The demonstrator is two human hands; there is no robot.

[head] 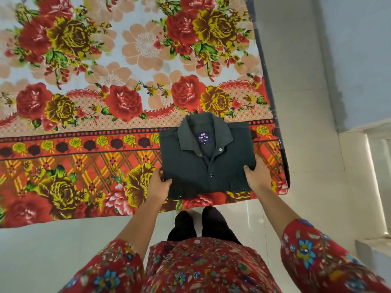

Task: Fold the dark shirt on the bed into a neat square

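The dark grey-green cotton shirt (196, 166) lies folded into a near-square, front up, with its collar spread at the far side and a navy neck label (204, 137) reading ARROW showing inside. Metal snap buttons run down its closed placket. It sits on the bed near the right-hand corner closest to me, just inside the near edge.

My left hand (158, 185) grips the shirt's lower left edge. The thumb lies on top of the cloth, and the other fingers curl under the fold, out of sight. My right hand (257, 176) pinches the right edge the same way, thumb on top and fingers tucked beneath.

Under the shirt spreads a bedsheet (84, 102) printed with red and yellow roses, with an orange lattice border along my side. Its hem hangs over a pale tiled floor (53, 246). I stand close against the bed, my dark-covered feet (184, 225) just below the shirt. My sleeves and dress (203, 269) are of red cloth with small flowers.
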